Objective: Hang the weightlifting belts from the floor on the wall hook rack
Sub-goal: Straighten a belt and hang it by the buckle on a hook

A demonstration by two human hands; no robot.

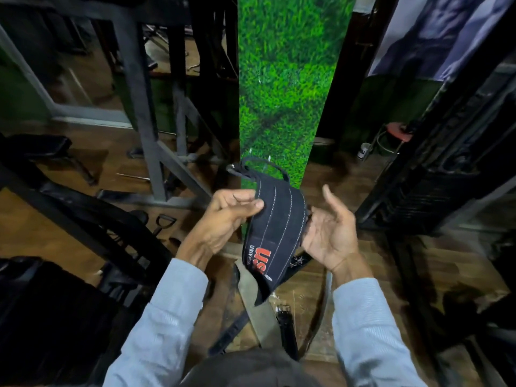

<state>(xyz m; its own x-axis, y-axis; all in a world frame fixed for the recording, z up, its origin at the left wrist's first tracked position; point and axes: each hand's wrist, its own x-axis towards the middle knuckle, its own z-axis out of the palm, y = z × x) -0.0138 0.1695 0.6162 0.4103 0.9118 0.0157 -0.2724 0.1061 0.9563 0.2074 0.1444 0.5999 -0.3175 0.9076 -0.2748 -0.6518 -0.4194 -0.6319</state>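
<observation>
Black belt (275, 227) at frame centre, pinched by our left hand (223, 219), right hand (329, 230) spread open against its edge, so we should lift its strap loop squarely onto the hooks (269, 157) above.

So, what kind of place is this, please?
Most likely a gym: a black weightlifting belt is in the hands, more belts lie on the wooden floor, and a steel machine frame stands to the left.

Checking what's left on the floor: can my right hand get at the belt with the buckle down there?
Probably yes: the right hand is open beside the black belt, with bare floor above the buckled belt.
</observation>
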